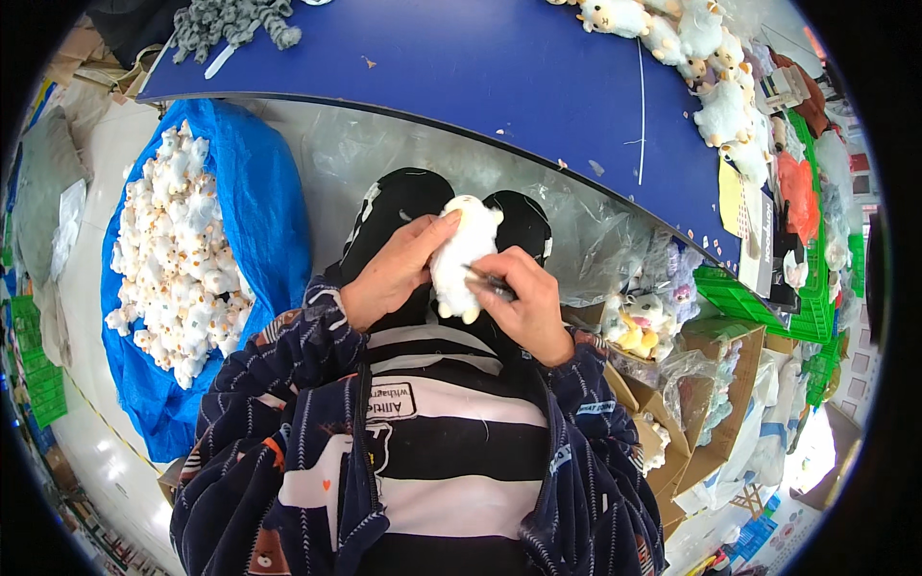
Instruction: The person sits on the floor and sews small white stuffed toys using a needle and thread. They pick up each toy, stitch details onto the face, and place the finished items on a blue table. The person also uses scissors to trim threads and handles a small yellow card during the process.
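A small white plush animal (454,261) lies above my lap, its head end away from me and its small cream feet toward me. My left hand (396,271) grips it from the left side, the thumb pressed near its head. In my right hand (528,302) is a small dark metal tool (494,282), pinched between the fingers, its tip against the plush animal's right side. Much of the tool is covered by my fingers, so its exact kind does not show.
A blue bag (274,182) full of white plush pieces (178,250) stands on the floor at left. Ahead is a blue table (432,72) with several white plush animals (720,106) at right and grey fluffy pieces (230,24) at left. Cardboard boxes (715,418) and a green crate (725,293) stand at right.
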`<state>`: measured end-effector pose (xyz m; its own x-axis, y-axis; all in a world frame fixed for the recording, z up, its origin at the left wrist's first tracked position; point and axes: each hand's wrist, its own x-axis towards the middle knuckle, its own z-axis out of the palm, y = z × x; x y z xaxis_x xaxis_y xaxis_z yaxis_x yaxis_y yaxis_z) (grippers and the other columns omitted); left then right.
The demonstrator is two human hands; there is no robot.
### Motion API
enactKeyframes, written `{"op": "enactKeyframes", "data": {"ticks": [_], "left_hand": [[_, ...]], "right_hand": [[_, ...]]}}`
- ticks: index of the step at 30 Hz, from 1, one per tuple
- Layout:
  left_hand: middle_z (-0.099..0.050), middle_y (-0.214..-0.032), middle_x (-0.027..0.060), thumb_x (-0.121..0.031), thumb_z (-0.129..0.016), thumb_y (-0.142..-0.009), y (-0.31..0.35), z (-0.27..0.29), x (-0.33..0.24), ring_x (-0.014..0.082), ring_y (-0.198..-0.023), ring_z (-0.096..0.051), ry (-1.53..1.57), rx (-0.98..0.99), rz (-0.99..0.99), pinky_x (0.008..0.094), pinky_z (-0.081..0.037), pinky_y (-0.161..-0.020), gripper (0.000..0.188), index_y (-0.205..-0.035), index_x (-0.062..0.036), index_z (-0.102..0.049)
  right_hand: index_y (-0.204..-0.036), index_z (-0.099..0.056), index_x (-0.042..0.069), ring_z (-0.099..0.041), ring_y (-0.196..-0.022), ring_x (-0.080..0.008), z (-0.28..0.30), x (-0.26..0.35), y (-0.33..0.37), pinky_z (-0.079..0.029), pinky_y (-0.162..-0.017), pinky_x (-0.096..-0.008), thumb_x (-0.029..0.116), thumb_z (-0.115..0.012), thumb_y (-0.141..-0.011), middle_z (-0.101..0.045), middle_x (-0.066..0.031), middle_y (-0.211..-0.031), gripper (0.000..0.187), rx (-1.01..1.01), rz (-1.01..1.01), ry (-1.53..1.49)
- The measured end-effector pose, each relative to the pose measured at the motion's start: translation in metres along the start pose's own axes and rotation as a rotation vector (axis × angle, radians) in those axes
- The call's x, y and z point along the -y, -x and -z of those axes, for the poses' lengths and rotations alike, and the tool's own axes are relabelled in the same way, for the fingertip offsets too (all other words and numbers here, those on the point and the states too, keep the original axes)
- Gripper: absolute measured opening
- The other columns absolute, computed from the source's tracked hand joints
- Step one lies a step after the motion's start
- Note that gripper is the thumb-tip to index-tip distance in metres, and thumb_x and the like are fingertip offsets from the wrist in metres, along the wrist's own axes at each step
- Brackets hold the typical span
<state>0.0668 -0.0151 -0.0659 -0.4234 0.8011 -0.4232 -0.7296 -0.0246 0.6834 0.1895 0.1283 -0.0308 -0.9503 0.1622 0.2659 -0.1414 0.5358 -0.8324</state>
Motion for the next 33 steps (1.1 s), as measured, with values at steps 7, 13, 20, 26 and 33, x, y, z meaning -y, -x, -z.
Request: {"op": "enactKeyframes", "data": {"ticks": [7,13,20,26,33], "left_hand": [[-0.062,-0.092,0.0044,-0.025,-0.052,-0.096,0.017,0.003,0.005,0.01,-0.077,-0.061,-0.46,-0.067,-0.114,0.0239,-0.051,-0.069,0.03,-0.111,0.0004,-0.058],[-0.056,-0.096,0.0071,-0.009,-0.075,-0.074,0.039,-0.008,-0.016,0.0112,-0.072,-0.057,-0.966,-0.012,-0.818,0.0223,-0.048,-0.065,0.039,-0.11,-0.0033,-0.06],[-0.057,-0.091,0.0085,-0.001,-0.071,-0.077,0.035,-0.014,-0.006,0.014,-0.07,-0.059,-1.002,-0.013,-0.789,0.0235,-0.049,-0.062,0.02,-0.097,0.0,-0.066],[-0.058,-0.087,0.0077,-0.003,-0.069,-0.08,0.034,-0.008,-0.003,0.012,-0.068,-0.059,-0.909,-0.059,-0.64,0.0227,-0.049,-0.06,0.012,-0.091,0.0015,-0.064],[-0.056,-0.091,0.005,-0.004,-0.065,-0.084,0.025,0.002,0.004,0.0074,-0.073,-0.055,-0.795,-0.069,-0.495,0.0188,-0.045,-0.059,0.011,-0.094,0.0013,-0.063]], "right_hand": [[-0.097,-0.056,0.005,-0.036,-0.052,0.0,0.001,-0.018,0.001,-0.026,-0.045,-0.0182,0.019,-0.066,-0.088,-0.049,0.0063,-0.072,0.019,-0.266,-0.622,-0.921],[-0.098,-0.056,0.007,-0.033,-0.048,0.0009,-0.004,-0.027,0.003,-0.024,-0.042,-0.0169,0.022,-0.063,-0.09,-0.046,0.0073,-0.067,0.018,-0.27,-0.654,-1.01],[-0.096,-0.055,0.007,-0.031,-0.046,0.0006,-0.009,-0.031,0.005,-0.022,-0.041,-0.0179,0.024,-0.063,-0.09,-0.042,0.0086,-0.063,0.02,-0.269,-0.704,-0.95],[-0.099,-0.058,0.005,-0.037,-0.052,-0.0018,-0.018,-0.036,0.013,-0.028,-0.046,-0.0189,0.021,-0.064,-0.089,-0.047,0.0061,-0.067,0.02,-0.28,-0.701,-0.837],[-0.098,-0.059,0.0,-0.056,-0.07,-0.0126,-0.013,-0.018,0.017,-0.045,-0.062,-0.0257,0.005,-0.071,-0.078,-0.057,-0.0062,-0.079,0.024,-0.058,-0.223,-0.149]]}}
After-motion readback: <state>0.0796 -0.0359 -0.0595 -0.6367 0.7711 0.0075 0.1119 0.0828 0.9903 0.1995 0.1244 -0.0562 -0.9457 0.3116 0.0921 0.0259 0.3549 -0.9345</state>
